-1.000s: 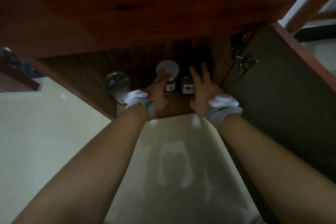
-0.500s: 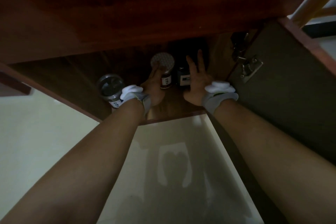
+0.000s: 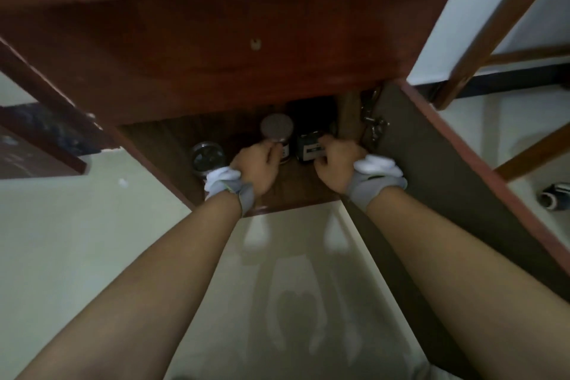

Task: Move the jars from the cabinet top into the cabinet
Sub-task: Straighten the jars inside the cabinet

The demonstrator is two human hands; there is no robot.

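Inside the open cabinet, three jars stand on the wooden shelf (image 3: 296, 194). My left hand (image 3: 257, 163) is curled around the left side of the silver-lidded jar (image 3: 276, 129). Right beside it stands a dark jar with a white label (image 3: 308, 149), and my right hand (image 3: 336, 160) has its fingers wrapped over that jar's top and right side. A clear glass jar (image 3: 207, 157) stands apart at the left, partly hidden behind my left wrist cuff. The red-brown cabinet top (image 3: 216, 71) overhangs the jars.
The right cabinet door (image 3: 431, 179) hangs open beside my right arm, its metal hinge (image 3: 374, 126) close to my right hand. Another wooden panel (image 3: 40, 148) juts out at the left. Wooden legs (image 3: 493, 25) and a dark object (image 3: 555, 196) stand on the pale floor at the right.
My right hand, open with spread fingers before, has closed over the dark jar. My left hand stays on the silver-lidded jar. The view has tilted up, showing more of the cabinet top.
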